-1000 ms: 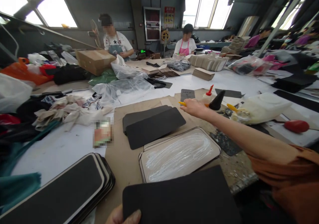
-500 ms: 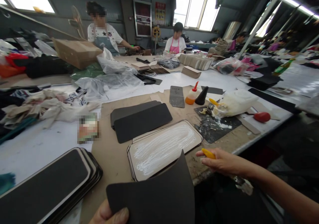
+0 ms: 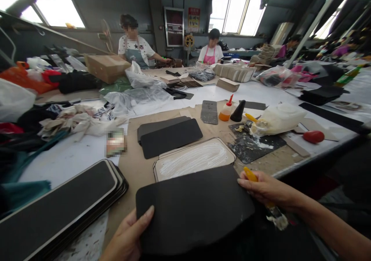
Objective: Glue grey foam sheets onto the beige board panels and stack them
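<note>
At seven o'clock our left grip pinches the black sheet, likely since our right grip clasps the yellow-handled tool.

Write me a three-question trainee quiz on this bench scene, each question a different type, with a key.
1. True or false: the left hand holds a black sheet.

2. Multiple choice: what colour is the handle of the tool in the right hand?
A) Red
B) Yellow
C) Blue

3. Fill in the blank: seen in the picture, the red-tipped bottle stands to the ____ of the black cone.

Key: 1. True. 2. B. 3. Left.
</note>
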A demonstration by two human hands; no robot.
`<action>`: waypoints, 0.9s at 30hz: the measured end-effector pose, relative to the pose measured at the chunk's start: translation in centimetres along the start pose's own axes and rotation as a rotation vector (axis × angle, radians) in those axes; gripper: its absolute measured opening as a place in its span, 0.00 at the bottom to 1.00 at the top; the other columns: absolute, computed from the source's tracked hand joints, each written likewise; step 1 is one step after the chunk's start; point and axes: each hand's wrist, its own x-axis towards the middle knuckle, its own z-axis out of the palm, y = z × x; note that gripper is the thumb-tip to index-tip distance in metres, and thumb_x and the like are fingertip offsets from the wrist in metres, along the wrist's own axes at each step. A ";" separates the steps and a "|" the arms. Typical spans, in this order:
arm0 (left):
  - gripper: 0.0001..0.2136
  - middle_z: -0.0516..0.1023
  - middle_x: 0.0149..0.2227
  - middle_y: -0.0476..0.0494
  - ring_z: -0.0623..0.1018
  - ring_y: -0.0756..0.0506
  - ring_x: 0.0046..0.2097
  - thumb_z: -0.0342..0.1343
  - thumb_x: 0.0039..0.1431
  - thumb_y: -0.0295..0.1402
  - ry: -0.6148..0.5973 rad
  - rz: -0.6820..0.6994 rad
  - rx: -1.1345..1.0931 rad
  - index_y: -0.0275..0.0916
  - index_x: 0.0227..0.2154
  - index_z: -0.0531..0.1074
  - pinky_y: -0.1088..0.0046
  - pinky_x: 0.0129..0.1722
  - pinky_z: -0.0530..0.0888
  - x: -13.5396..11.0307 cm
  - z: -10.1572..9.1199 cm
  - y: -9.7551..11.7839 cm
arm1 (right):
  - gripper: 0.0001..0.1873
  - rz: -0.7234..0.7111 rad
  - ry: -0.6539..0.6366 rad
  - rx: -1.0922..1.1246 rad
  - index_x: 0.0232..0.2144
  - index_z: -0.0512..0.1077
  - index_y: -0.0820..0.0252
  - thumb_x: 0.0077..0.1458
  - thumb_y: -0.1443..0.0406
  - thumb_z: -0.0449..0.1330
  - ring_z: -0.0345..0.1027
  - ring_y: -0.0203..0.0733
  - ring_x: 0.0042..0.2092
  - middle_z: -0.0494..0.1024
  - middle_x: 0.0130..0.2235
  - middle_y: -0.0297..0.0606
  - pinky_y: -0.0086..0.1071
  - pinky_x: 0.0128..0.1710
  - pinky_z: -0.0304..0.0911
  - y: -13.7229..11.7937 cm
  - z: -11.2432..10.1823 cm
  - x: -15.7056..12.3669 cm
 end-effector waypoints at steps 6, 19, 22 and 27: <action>0.21 0.79 0.33 0.43 0.76 0.44 0.37 0.62 0.41 0.44 0.011 0.308 0.330 0.34 0.36 0.73 0.69 0.39 0.71 4.2 0.5 1.7 | 0.19 -0.276 0.298 -0.637 0.24 0.63 0.59 0.52 0.50 0.52 0.62 0.36 0.27 0.68 0.24 0.34 0.28 0.27 0.54 -3.5 -3.1 4.4; 0.19 0.58 0.14 0.54 0.60 0.51 0.21 0.52 0.45 0.50 0.354 0.537 0.996 0.40 0.14 0.57 0.75 0.21 0.55 11.9 -0.6 1.3 | 0.15 -0.073 0.310 -1.267 0.37 0.67 0.61 0.59 0.58 0.45 0.70 0.50 0.41 0.75 0.39 0.49 0.35 0.36 0.58 -4.3 -4.4 11.4; 0.19 0.58 0.15 0.54 0.60 0.51 0.21 0.51 0.46 0.49 0.363 0.527 0.990 0.41 0.14 0.56 0.75 0.22 0.55 11.8 -0.6 1.2 | 0.15 -0.094 0.296 -1.254 0.35 0.67 0.61 0.58 0.58 0.45 0.70 0.49 0.40 0.76 0.38 0.47 0.34 0.35 0.58 -3.7 -4.8 11.9; 0.18 0.59 0.16 0.54 0.61 0.51 0.21 0.51 0.48 0.48 0.373 0.524 0.960 0.40 0.15 0.58 0.75 0.22 0.56 11.6 -0.7 0.9 | 0.13 -0.153 0.293 -1.198 0.33 0.68 0.59 0.57 0.60 0.47 0.71 0.47 0.36 0.76 0.33 0.45 0.32 0.34 0.59 -2.7 -5.4 12.7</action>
